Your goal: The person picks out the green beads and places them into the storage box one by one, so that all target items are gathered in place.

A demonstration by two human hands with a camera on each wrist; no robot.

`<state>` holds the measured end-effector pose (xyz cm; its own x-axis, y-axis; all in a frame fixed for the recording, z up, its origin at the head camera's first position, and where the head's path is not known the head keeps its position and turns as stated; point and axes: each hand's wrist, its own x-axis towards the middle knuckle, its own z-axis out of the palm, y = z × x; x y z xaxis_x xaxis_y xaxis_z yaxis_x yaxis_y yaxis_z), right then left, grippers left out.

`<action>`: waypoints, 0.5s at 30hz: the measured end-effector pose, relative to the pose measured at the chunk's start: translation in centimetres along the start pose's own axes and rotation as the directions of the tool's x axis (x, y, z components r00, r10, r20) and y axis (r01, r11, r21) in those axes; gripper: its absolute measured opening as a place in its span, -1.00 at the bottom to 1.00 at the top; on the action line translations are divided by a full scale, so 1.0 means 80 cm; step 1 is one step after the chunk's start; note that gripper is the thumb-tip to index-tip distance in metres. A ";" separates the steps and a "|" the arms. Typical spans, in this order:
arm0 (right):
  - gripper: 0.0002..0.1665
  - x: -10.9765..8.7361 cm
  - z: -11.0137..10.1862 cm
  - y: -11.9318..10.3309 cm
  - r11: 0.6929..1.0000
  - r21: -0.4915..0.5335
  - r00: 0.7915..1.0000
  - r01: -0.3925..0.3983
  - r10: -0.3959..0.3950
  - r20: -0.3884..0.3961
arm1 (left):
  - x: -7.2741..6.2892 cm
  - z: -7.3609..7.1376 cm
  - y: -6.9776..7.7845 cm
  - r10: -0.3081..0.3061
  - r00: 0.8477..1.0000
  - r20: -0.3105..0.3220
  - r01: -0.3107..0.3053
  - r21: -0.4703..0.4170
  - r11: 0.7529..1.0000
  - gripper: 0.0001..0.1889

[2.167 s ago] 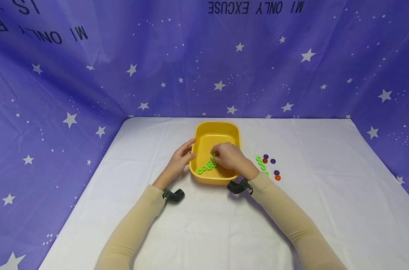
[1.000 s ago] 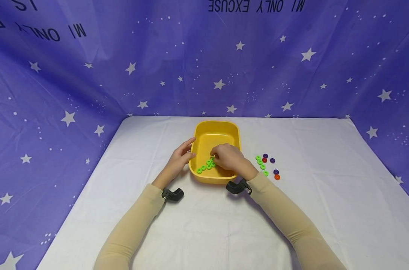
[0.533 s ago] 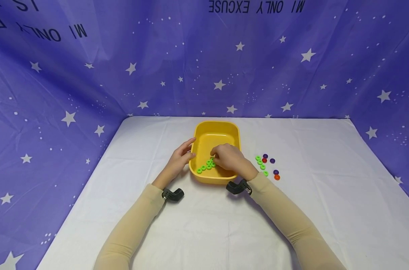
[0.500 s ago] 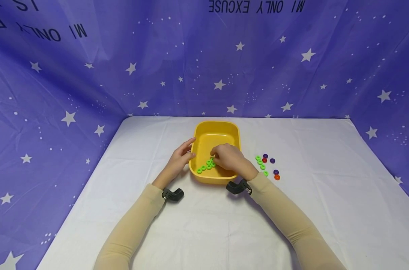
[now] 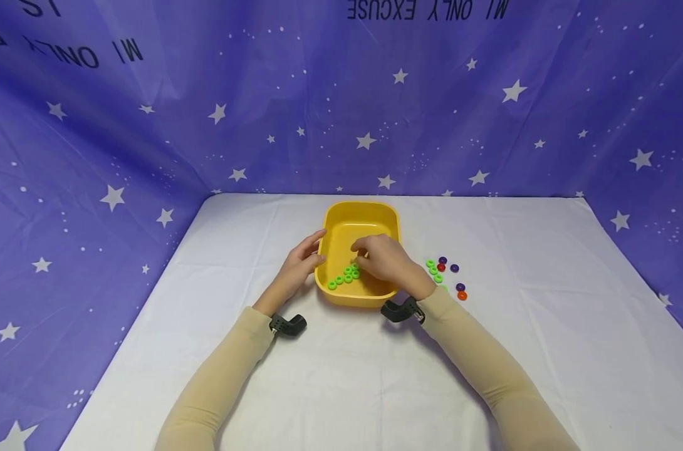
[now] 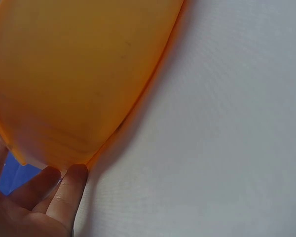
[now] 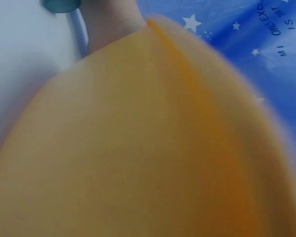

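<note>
Head view: from above, facing forward and down, farthest off; spans white table (image 5: 319, 388), yellow bin (image 5: 358, 302), starry backdrop (image 5: 296, 94). Left wrist view: close against the bin's outer side, left hand (image 6: 37, 210) at lower left. Right wrist view: closest, blurred bin filling most. Shared by head and right wrist: backdrop lettering (image 7: 276, 29).

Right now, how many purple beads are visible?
3, all right of the yellow tray: one purple bead behind the red bead, another to its right, a third behind the orange bead. The right hand may hide others.
</note>
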<state>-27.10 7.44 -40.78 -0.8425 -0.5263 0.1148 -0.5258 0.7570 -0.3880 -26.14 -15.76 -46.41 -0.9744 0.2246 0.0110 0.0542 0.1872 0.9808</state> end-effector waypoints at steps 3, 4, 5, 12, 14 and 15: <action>-0.68 -0.006 -0.012 0.004 1.000 0.017 1.000 -0.014 0.014 -0.019 | -0.001 0.002 0.002 -0.004 1.000 0.001 0.004 -0.002 1.000 -0.31; -0.68 -0.008 -0.017 0.007 0.999 0.026 0.999 -0.019 0.020 -0.031 | -0.001 0.003 0.002 -0.006 1.000 0.002 0.006 -0.004 1.000 -0.31; -0.68 -0.011 -0.021 0.010 0.999 0.035 0.999 -0.022 0.024 -0.047 | -0.001 0.003 0.002 -0.007 1.000 0.003 0.007 -0.007 1.000 -0.31; -0.66 -0.038 -0.056 0.049 0.997 0.072 0.979 -0.033 0.047 -0.199 | 0.001 0.001 0.000 -0.023 1.000 0.012 0.023 -0.011 1.000 -0.30; -0.66 -0.048 -0.064 0.064 0.996 0.069 0.974 -0.048 0.062 -0.219 | 0.000 0.001 0.001 -0.027 1.000 0.010 0.027 -0.001 1.000 -0.30; -0.65 -0.053 -0.067 0.072 0.996 0.065 0.972 -0.062 0.075 -0.222 | 0.000 0.000 0.001 -0.030 1.000 0.008 0.029 0.005 1.000 -0.30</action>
<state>-27.19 16.11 -38.62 -0.8844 -0.3692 0.2856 -0.4640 0.7611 -0.4532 -26.12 -15.73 -46.30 -0.9738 0.2266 -0.0195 0.0265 0.1982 0.9798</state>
